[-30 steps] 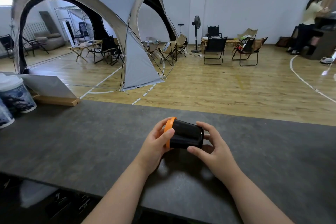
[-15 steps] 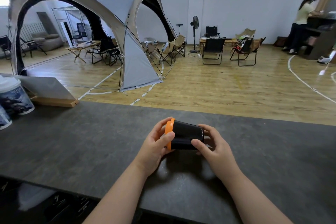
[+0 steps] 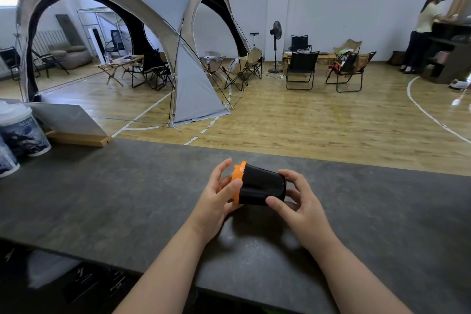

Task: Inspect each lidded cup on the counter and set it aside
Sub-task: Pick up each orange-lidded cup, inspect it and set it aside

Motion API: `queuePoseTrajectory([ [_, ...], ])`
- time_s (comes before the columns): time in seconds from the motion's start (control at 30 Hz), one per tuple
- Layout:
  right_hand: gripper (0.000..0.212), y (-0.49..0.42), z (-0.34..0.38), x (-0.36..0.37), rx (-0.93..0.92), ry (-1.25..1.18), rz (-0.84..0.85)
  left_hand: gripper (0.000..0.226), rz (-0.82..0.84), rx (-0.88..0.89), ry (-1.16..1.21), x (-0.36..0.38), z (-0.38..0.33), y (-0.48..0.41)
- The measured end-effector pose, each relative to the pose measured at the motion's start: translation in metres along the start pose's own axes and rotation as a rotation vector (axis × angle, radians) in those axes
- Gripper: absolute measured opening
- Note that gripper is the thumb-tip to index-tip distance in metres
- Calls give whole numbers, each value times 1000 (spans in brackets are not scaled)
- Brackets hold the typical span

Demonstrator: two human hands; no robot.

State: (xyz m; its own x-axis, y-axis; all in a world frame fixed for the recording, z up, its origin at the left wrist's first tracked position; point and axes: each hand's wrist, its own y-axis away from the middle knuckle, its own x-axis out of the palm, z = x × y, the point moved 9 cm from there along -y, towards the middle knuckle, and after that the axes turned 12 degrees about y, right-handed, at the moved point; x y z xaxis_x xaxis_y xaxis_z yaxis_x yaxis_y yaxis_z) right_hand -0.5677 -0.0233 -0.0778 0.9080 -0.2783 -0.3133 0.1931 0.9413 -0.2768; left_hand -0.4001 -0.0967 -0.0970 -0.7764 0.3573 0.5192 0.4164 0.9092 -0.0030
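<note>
Black cup (image 3: 262, 187) with orange lid (image 3: 237, 182); dark grey speckled counter (image 3: 102, 199).

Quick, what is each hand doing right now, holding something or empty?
Left hand: closed, gripping the orange lid end of the black cup.
Right hand: closed, gripping the base end of the same cup.

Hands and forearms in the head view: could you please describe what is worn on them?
The left hand and right hand are bare: no gloves, rings, watch or bracelet show. The left forearm and right forearm are uncovered to the frame's edge, with no sleeve in view.
</note>
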Motion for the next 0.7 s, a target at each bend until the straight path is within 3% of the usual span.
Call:
queuePoseTrajectory([
  [0.2,59,0,-2,2,24,-25,15,70,-28,8,-1,-4,1,0],
  [0.3,47,-2,-5,-2,49,2,-22,79,1,-1,-3,-3,1,0],
  [0.53,54,0,-2,3,-5,-12,44,60,-9,-2,2,-2,1,0],
  [0.7,47,-3,-3,1,25,50,-20,69,16,8,18,-2,-1,1],
])
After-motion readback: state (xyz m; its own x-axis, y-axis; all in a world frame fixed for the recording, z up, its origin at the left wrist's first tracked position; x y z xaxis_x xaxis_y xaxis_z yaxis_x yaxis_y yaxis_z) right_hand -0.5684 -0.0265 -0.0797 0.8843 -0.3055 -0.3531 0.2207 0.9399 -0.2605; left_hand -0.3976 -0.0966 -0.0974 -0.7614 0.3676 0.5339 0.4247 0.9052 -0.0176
